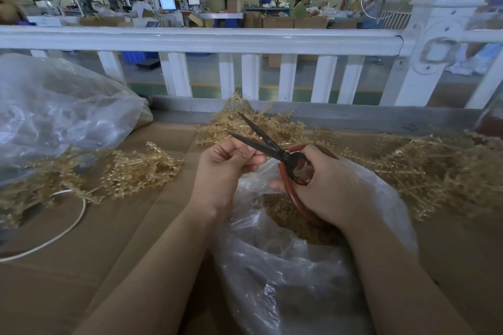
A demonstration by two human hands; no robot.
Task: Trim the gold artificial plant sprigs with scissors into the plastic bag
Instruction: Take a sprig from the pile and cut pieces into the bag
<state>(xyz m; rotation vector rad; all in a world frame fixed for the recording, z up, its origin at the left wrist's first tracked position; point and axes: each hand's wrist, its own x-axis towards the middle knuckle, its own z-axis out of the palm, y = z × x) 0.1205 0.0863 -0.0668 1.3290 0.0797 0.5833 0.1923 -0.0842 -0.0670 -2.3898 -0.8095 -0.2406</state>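
Gold sprigs (424,171) lie heaped on the cardboard-covered counter (81,266) to both sides. From the head view, I see my right hand (324,185) gripping the red-handled scissors (272,149), blades parted, above the open plastic bag (285,266). My left hand (220,168) is curled; whether it pinches a sprig, I cannot tell.

One pair of scissors (268,144) with its blades parted, two bare hands, the left hand (226,168) and the right hand (326,187), two clear plastic bags, one at six o'clock (285,266) and one at nine o'clock (60,106), three heaps of gold sprigs at nine (109,174), twelve (253,122) and three o'clock (435,171), and one white cord (65,228).
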